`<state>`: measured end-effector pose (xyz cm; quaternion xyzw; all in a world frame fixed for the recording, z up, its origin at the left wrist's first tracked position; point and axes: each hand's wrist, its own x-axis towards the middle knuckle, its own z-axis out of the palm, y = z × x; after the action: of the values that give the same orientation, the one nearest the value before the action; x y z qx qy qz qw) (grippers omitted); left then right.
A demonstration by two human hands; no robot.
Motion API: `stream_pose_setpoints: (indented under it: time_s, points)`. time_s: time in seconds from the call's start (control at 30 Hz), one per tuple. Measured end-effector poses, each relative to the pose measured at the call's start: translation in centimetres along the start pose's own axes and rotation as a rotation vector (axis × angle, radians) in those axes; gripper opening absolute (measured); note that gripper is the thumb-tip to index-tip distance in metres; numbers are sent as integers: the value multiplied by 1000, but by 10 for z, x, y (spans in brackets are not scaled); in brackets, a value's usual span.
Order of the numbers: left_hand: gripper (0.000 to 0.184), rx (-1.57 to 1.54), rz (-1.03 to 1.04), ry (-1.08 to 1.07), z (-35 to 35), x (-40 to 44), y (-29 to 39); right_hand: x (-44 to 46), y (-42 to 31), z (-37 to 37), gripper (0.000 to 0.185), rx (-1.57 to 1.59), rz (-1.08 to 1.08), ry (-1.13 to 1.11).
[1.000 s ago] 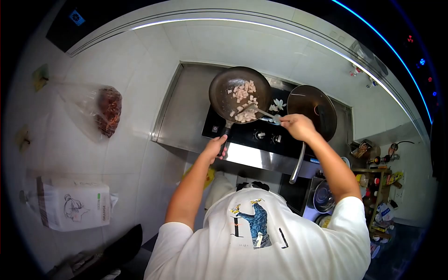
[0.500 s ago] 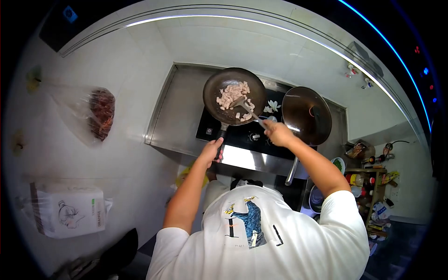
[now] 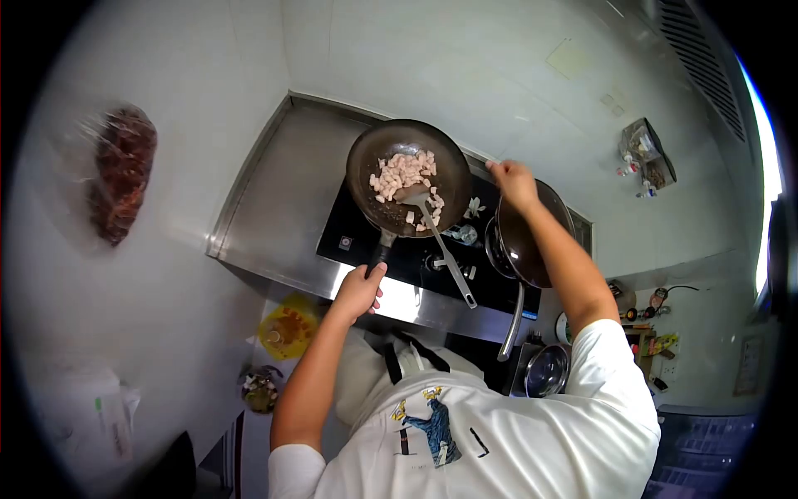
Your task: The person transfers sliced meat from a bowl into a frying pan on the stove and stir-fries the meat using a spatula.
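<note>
My left hand (image 3: 359, 293) is wrapped round the black handle of a dark frying pan (image 3: 363, 150), which sits over the left side of the hob. Small pale pieces of meat (image 3: 402, 171) lie in the pan. A grey spatula (image 3: 439, 237) rests with its blade among them, its handle leaning over the near rim, untouched. My right hand (image 3: 515, 185) is raised beside the far left edge of a second, brown-looking pan (image 3: 536, 249). Its fingers are curled; whether anything is in them is hidden. That pan's metal handle (image 3: 512, 324) points towards me.
White garlic-like pieces (image 3: 475, 208) lie on the black hob (image 3: 339, 223) between the pans. A steel bowl (image 3: 547, 371) stands at the right, near bottles and packets. Dark red meat in a plastic bag (image 3: 123, 175) hangs at the left wall. A yellow bag (image 3: 287, 333) is below the counter.
My right hand has let go of the spatula and moved up and right, towards the second pan. The spatula now leans in the frying pan. My left hand keeps its handle; the view has shifted.
</note>
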<state>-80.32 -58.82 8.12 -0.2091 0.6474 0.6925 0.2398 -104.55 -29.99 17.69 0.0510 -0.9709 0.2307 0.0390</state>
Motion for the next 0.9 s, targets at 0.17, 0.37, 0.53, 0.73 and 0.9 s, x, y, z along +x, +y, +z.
stream_pose_setpoints:
  time_s: [0.17, 0.37, 0.53, 0.73, 0.9]
  points:
    - [40, -1, 35, -7, -1, -6, 1, 107, 40, 14, 62, -124, 55, 207]
    - [40, -18, 81, -34, -4, -10, 2, 158, 41, 26, 71, -104, 181, 265]
    - [43, 17, 89, -45, -7, -11, 4, 179, 25, 29, 71, -151, 297, 233]
    - [42, -8, 91, -18, -6, -12, 7, 183, 24, 39, 71, -246, 277, 337]
    - [42, -13, 76, -32, -7, -8, 2, 169, 25, 16, 66, -231, 226, 220]
